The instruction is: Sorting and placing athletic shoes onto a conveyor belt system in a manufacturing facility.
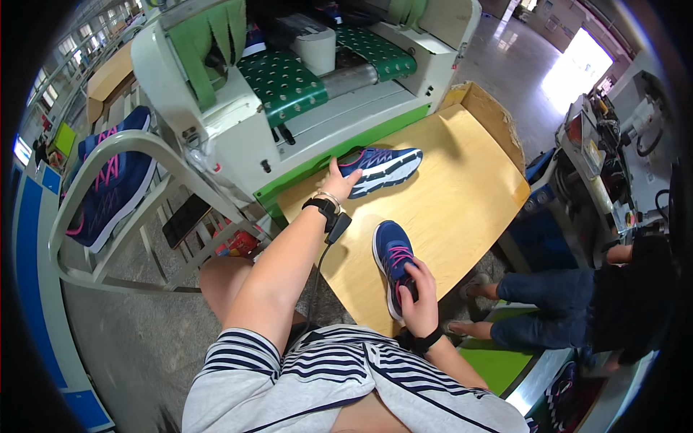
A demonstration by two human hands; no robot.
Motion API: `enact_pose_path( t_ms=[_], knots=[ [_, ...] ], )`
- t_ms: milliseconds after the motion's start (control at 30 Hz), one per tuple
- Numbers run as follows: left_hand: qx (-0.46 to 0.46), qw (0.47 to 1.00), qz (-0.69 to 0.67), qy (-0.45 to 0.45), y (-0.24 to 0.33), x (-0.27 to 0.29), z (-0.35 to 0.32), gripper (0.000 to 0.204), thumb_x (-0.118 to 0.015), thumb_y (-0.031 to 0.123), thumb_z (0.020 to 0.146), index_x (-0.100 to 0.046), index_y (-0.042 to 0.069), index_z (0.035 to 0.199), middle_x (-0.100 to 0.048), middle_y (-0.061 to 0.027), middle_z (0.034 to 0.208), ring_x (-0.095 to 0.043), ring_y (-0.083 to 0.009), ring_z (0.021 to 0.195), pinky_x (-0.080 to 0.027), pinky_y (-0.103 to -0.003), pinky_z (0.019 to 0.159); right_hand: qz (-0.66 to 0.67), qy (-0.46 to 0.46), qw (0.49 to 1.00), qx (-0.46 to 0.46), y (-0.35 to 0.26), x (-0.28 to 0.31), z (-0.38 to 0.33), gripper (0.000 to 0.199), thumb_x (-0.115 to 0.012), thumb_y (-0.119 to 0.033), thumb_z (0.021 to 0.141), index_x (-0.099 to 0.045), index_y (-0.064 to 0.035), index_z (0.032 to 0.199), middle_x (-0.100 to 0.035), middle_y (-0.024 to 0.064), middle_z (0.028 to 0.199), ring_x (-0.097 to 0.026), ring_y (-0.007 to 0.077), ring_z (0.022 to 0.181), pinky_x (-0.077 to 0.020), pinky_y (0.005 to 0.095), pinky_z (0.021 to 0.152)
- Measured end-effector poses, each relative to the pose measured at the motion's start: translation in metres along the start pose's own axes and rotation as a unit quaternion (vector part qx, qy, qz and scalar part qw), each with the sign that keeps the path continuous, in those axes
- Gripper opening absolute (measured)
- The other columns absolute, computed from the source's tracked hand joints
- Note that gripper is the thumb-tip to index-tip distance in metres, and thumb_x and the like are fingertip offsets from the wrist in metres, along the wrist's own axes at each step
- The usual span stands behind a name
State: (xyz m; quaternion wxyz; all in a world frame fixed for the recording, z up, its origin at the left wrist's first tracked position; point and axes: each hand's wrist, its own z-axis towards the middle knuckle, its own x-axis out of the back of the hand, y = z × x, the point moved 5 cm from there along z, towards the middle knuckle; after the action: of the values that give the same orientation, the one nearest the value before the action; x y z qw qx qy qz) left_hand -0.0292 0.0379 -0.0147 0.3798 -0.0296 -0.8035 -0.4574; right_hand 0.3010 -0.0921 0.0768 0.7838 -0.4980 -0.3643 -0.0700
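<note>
A navy sneaker (390, 170) with a white and blue sole lies on its side near the machine's edge of the wooden tabletop (455, 195). My left hand (337, 182) grips it at the heel end. Closer to my body, a second navy sneaker (393, 252) with pink laces stands sole down, its toe pointing away from me. My right hand (420, 297) is closed around its heel and collar, with the thumb toward the opening. Part of each heel is hidden by my fingers.
Beyond the tabletop stands a machine with a green perforated belt (289, 86) and green hanging strips (206, 50). A metal rack (108, 155) at the left holds more navy sneakers (119, 180). Cardboard (494, 119) edges the table's far right. A person in denim shorts (548, 307) is at the right.
</note>
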Motion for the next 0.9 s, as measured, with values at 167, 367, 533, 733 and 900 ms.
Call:
enact_pose_path(
  t_ms=[167, 367, 533, 733, 900],
  knots=[
    [-0.212, 0.973, -0.087, 0.026, 0.030, -0.010, -0.057, 0.115, -0.086, 0.031, 0.071, -0.012, 0.011, 0.156, -0.040, -0.0261, 0.138, -0.046, -0.0421, 0.129, -0.036, -0.043, 0.113, 0.170, 0.147, 0.960, -0.167, 0.046, 0.042, -0.011, 0.055, -0.059, 0.005, 0.088, -0.045, 0.0013, 0.141, -0.051, 0.0168, 0.140, -0.046, 0.0262, 0.133, -0.0350, 0.0367, 0.112],
    [-0.262, 0.959, -0.010, -0.110, 0.058, -0.039, -0.095, 0.114, -0.088, 0.032, 0.064, -0.022, 0.012, 0.155, -0.045, -0.0217, 0.134, -0.046, -0.0379, 0.129, -0.037, -0.047, 0.110, -0.057, 0.159, 0.980, -0.103, 0.057, 0.042, 0.000, 0.090, -0.068, -0.002, 0.082, -0.016, 0.0005, 0.155, -0.033, 0.0277, 0.152, -0.035, 0.0380, 0.142, -0.0305, 0.0411, 0.116],
    [-0.311, 0.925, -0.126, -0.180, 0.050, -0.065, -0.090, 0.111, -0.084, 0.022, 0.072, -0.016, 0.008, 0.159, -0.033, -0.0246, 0.152, -0.033, -0.0323, 0.144, -0.026, -0.040, 0.119, 0.108, 0.128, 0.968, -0.189, 0.076, 0.021, -0.031, 0.094, -0.070, -0.002, 0.081, -0.013, 0.0008, 0.156, -0.033, 0.0262, 0.151, -0.037, 0.0361, 0.141, -0.0309, 0.0401, 0.115],
    [-0.289, 0.957, 0.014, -0.038, 0.052, -0.074, -0.170, 0.098, -0.074, 0.023, 0.074, -0.022, -0.005, 0.152, -0.043, -0.0233, 0.111, -0.047, -0.0402, 0.104, -0.039, -0.046, 0.099, 0.134, 0.186, 0.952, -0.202, 0.089, 0.011, -0.036, 0.096, -0.080, -0.011, 0.079, -0.021, 0.0019, 0.153, -0.034, 0.0251, 0.152, -0.037, 0.0344, 0.141, -0.0305, 0.0390, 0.116],
    [-0.297, 0.955, -0.014, 0.017, 0.047, -0.084, -0.169, 0.102, -0.074, 0.017, 0.073, -0.017, 0.001, 0.156, -0.041, -0.0250, 0.131, -0.043, -0.0416, 0.121, -0.035, -0.045, 0.108, 0.157, 0.195, 0.946, -0.206, 0.085, 0.016, -0.023, 0.087, -0.077, -0.008, 0.080, -0.027, 0.0013, 0.151, -0.040, 0.0221, 0.149, -0.041, 0.0300, 0.139, -0.0335, 0.0379, 0.114]
  ],
)
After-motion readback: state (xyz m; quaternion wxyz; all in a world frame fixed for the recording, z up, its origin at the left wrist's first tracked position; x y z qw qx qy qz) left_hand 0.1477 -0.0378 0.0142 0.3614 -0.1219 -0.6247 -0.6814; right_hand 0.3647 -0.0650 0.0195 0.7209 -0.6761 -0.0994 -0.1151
